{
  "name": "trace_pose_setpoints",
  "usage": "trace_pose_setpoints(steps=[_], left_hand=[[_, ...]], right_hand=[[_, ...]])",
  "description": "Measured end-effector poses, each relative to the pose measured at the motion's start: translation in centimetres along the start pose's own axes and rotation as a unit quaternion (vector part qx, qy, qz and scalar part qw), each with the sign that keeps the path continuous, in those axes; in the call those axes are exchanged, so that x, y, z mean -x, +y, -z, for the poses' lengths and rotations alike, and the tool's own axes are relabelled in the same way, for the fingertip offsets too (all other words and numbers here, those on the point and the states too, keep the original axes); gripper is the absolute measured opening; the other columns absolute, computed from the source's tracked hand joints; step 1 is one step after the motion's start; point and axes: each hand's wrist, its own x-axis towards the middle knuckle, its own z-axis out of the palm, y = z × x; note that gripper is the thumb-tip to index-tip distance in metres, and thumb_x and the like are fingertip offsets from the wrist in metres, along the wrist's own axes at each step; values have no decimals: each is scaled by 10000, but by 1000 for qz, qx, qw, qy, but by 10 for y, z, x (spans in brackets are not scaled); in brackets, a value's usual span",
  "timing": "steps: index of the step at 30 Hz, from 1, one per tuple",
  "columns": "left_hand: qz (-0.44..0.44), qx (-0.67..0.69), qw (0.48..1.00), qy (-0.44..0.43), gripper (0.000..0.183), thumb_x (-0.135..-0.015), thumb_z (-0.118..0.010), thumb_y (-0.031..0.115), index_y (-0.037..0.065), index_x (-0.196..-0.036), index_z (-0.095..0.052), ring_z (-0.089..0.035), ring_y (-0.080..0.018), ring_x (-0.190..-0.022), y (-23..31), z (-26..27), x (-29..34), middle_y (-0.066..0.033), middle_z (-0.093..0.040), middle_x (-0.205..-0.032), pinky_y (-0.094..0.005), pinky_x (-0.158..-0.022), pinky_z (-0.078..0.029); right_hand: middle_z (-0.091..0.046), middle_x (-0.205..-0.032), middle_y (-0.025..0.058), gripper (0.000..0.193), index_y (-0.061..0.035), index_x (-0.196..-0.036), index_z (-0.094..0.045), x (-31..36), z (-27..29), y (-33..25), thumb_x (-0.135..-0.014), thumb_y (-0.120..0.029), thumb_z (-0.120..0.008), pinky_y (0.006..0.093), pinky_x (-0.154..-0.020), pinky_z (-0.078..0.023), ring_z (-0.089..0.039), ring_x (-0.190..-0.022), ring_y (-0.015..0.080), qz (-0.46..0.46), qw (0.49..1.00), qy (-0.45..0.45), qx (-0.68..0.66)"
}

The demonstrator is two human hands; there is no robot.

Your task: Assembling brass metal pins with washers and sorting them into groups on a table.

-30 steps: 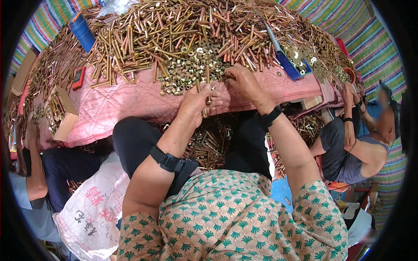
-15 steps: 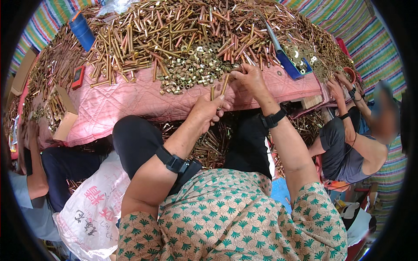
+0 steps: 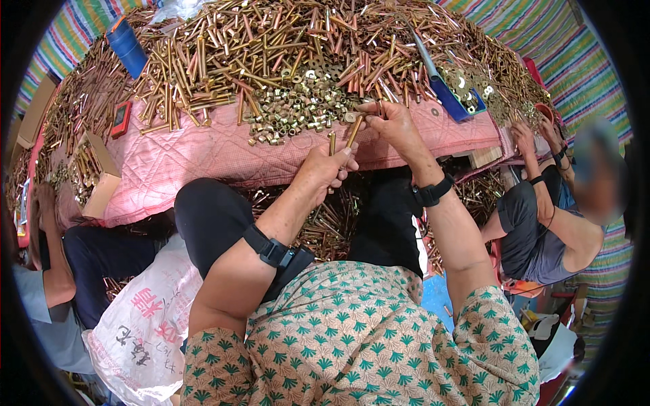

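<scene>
A huge heap of brass and copper-coloured tubes (image 3: 271, 47) covered the far side of a pink quilted cloth (image 3: 189, 152), the long pieces lying crosswise in every direction, some bright yellow, some reddish. At the heap's near edge, just before the hands, sat a smaller pile of short brass sleeves (image 3: 294, 111), stubby and hollow. A blue scoop (image 3: 455, 95) lay on the cloth to the right, and a blue container (image 3: 127, 46) stood at the far left.

The left hand (image 3: 327, 169) hovered over the cloth's near edge, its fingers closed round a short brass tube (image 3: 332, 142) that stood upright above the knuckles. The right hand (image 3: 393, 125) was close beside it, thumb and fingertips pinched on a longer brass tube (image 3: 355, 130) held slanting between the two hands. Both wrists wore black bands.

At the right, another person's hands (image 3: 525, 139) worked at the same heap.
</scene>
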Motion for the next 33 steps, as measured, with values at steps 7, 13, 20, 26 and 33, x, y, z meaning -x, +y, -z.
trace_pose_setpoints(steps=[7,13,20,26,33], left_hand=[[-5,38,999,-1,211,-963,-498,201,38,-1080,-564,-429,-38,-540,-3,-1,1,-16,-574,-738,-162,-417,-292],[-39,52,998,5,213,-970,-488,217,47,-1078,-557,-433,-37,-554,-4,-5,2,-18,-582,-763,-158,-432,-297],[-41,8,997,64,189,-955,-517,215,75,-1050,-603,-411,-25,-528,1,-5,1,20,-580,-764,-163,-424,-288],[-98,-96,988,70,203,-925,-553,181,59,-1069,-629,-383,-23,-487,-5,-8,-1,33,-570,-720,-173,-415,-284],[-173,-113,977,57,186,-896,-567,104,-20,-1015,-638,-516,-74,-656,-20,-1,-14,5,-587,-737,-225,-603,-417]], right_hand=[[-595,-745,-31,194,4,-996,-670,3,-8,1,-808,-9,-623,205,-599,-439,-519,-662,42,11,996,54,63],[-535,-698,-40,178,-3,-981,-662,11,-16,-4,-811,7,-612,209,-557,-406,-459,-620,42,117,990,57,63],[-520,-746,4,77,-9,-953,-587,8,7,-20,-902,-51,-545,229,-603,-425,-484,-651,87,51,990,131,31],[-544,-889,114,122,-6,-987,-499,-9,8,-14,-972,-108,-434,395,-814,-490,-555,-818,230,-21,849,109,-516],[-562,-921,124,135,-5,-996,-479,-3,-10,-9,-985,-120,-410,432,-852,-487,-584,-892,269,-27,860,100,-500]])
